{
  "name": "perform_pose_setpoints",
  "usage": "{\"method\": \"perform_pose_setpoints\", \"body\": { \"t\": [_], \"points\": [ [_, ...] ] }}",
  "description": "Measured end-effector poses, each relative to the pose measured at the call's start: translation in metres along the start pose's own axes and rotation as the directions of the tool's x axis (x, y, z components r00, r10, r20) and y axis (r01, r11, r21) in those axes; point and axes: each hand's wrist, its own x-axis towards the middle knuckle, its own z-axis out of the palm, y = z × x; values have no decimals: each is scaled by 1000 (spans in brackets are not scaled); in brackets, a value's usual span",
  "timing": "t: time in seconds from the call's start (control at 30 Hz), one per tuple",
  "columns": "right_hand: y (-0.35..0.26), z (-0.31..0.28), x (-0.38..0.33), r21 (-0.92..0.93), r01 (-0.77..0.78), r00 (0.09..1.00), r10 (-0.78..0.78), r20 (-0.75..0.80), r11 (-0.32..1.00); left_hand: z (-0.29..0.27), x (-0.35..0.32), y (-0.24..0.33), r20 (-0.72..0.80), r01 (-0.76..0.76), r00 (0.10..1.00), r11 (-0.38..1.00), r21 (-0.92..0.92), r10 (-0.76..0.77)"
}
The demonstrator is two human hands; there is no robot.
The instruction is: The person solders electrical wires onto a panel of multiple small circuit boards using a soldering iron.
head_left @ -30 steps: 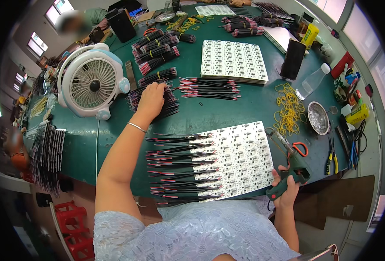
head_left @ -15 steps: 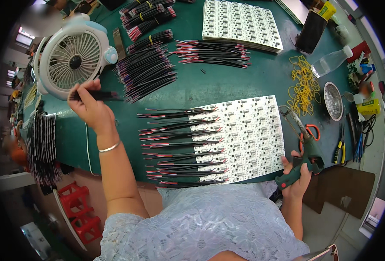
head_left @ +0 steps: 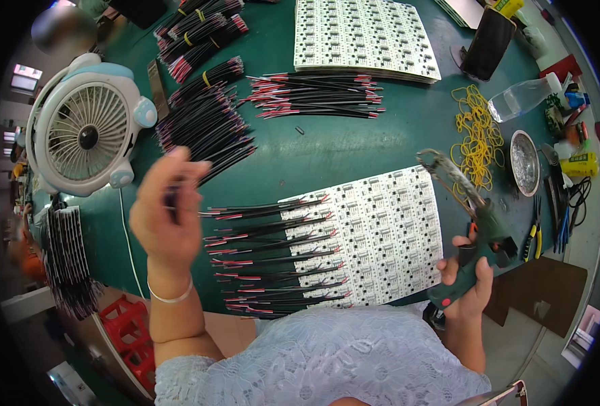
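Observation:
My left hand is raised over the green table and pinches a short black wire with a red end, blurred by motion. Its tip lies close to the rows of black and red wires attached to the white circuit panel in front of me. My right hand grips the green handle of a soldering gun, whose metal tip points up over the panel's right edge.
A white desk fan stands at the left. Loose and banded wire bundles and more wires lie behind the panel. A stack of white panels, yellow rubber bands, a metal dish, a clear bottle and pliers sit at the back and right.
My left hand went from the loose wire pile, out to the left with a wire, then back toward the panel. My right hand lifted the soldering gun upright.

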Motion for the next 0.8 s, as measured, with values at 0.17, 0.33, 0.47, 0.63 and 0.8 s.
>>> {"method": "perform_pose_setpoints", "body": {
  "t": [0.17, 0.33, 0.47, 0.63, 0.8],
  "points": [
    [-2, 24, 16, -8, -73, 984, 73, 160, 997, 51, 15, 46, 540, -236, 831, 964, 120, 136],
    [-15, -8, 2, -720, 270, 893, 112, 435, 640, 69, -13, 36, 606, -158, 792, 983, 94, 69],
    [-3, -3, -11, -660, -33, 929, 266, 256, 751, 79, -22, 30, 568, -129, 822, 985, 114, 42],
    [6, 13, -6, -665, -84, 913, 325, 248, 742, 84, -21, 23, 558, -170, 826, 980, 106, 83],
    [12, 9, -3, -851, 38, 913, 327, 242, 523, 87, -26, 19, 583, -183, 806, 979, 91, 96]
  ]
}}
